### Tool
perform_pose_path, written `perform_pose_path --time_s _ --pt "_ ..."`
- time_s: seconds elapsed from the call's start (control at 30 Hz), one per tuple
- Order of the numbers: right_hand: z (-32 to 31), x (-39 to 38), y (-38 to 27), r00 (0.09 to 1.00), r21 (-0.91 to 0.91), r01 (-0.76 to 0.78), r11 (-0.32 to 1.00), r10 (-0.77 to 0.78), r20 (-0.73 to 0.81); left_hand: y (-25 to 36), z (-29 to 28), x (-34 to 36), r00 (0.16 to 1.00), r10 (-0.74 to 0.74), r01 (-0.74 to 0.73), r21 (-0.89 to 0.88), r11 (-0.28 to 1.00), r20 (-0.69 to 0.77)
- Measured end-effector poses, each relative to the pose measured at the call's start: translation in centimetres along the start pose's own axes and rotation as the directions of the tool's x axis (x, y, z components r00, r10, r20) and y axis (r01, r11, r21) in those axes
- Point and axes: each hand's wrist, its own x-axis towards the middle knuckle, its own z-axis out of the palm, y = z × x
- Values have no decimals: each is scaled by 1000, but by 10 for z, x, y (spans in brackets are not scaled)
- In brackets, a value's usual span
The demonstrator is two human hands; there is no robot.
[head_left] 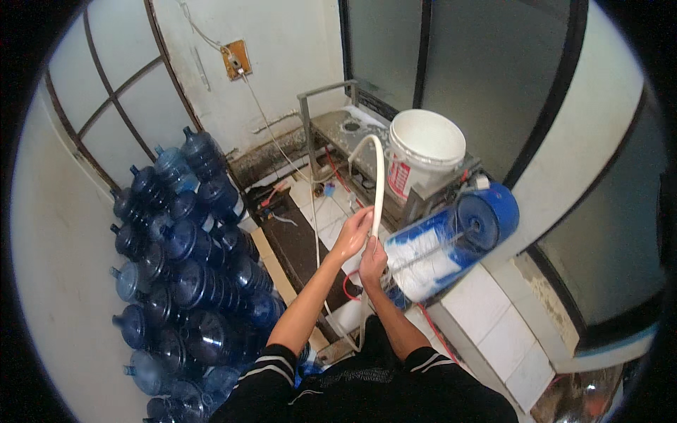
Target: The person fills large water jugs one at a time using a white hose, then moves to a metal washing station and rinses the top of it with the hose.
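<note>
A white flexible hose arches up in front of me and bends over at its top, its far end dropping towards a metal stand. My left hand is closed round the hose, fingers wrapped near its middle. Just below it, my right hand grips the same hose. From there the hose seems to run down between my forearms towards my body. To the right of the hands, close by, lies a worn blue and white cylinder.
Many blue water jugs are stacked along the left. A white bucket stands on the metal stand ahead. Thin cable hangs from a wall outlet. Tools lie on a dark floor strip. A tiled ledge is at right.
</note>
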Motion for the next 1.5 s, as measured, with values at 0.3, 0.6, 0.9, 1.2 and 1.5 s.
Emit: perform_pose_path --time_s 0.3,0.6,0.9,1.2,1.5 --pt "43 150 29 995 -87 -104 991 104 1 -99 -94 -37 714 -543 472 -269 840 -441" --pt "100 273 29 997 -186 34 982 -46 -61 -148 -215 -133 317 -516 433 -362 825 -796" --pt "143 312 58 987 -254 57 966 -92 -129 -214 -320 -11 356 -557 427 -400 811 -750" --pt "178 273 70 930 -547 -85 833 -131 -343 -296 -430 166 676 -596 494 -334 803 -433" --pt "222 194 36 840 -582 -386 716 12 -542 -321 -397 282 807 -588 590 -112 800 55"
